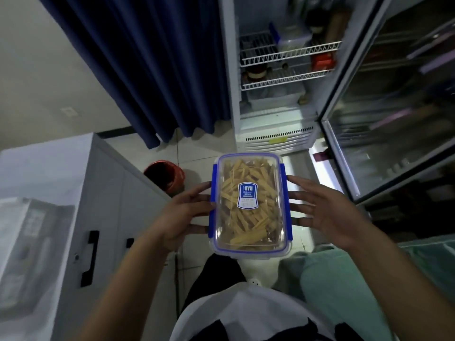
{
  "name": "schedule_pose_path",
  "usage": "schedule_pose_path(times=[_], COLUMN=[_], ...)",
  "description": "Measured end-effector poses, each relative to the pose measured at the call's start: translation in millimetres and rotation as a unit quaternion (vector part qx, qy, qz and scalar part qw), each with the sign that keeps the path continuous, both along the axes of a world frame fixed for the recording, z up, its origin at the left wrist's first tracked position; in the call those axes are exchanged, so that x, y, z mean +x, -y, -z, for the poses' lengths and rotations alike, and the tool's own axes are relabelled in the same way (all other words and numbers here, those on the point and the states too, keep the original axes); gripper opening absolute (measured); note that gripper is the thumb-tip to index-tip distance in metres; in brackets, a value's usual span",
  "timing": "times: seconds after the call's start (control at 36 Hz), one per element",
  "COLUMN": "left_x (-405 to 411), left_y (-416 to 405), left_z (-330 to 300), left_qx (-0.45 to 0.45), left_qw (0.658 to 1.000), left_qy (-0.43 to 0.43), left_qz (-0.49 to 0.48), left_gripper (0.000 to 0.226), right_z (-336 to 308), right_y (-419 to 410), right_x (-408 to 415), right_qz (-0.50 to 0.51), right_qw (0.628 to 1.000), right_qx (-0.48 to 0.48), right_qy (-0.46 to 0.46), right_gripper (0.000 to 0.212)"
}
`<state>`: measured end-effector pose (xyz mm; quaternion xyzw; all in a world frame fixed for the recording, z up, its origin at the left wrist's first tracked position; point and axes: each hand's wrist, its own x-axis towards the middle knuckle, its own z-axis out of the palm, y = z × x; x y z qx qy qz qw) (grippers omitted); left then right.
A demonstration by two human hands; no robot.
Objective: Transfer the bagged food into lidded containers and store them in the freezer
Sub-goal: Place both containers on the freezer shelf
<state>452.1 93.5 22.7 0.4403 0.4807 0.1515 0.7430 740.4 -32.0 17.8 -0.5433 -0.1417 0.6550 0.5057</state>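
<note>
Both hands, left and right, press straight fingers against the sides of the lidded box, carried before the open freezer. Next, I think, it needs a free shelf.

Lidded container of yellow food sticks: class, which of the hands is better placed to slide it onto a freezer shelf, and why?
Probably the left hand: it presses the container from the left, while the open glass door crowds the right hand. The wire shelves lie straight ahead.
</note>
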Motion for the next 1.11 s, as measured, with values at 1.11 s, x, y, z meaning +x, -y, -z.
schedule_pose_path(times=[1.11], left_x=[364.7], left_y=[-432.2], left_z=[29.2], left_qx=[-0.083], left_qw=[0.996], left_qy=[-0.022], left_qz=[0.012], left_gripper=[0.054], right_z=[20.0], right_y=[-423.9], right_x=[348.6], right_qz=[0.01], right_qw=[0.998], right_qx=[-0.065], right_qy=[-0.016], right_gripper=[0.042])
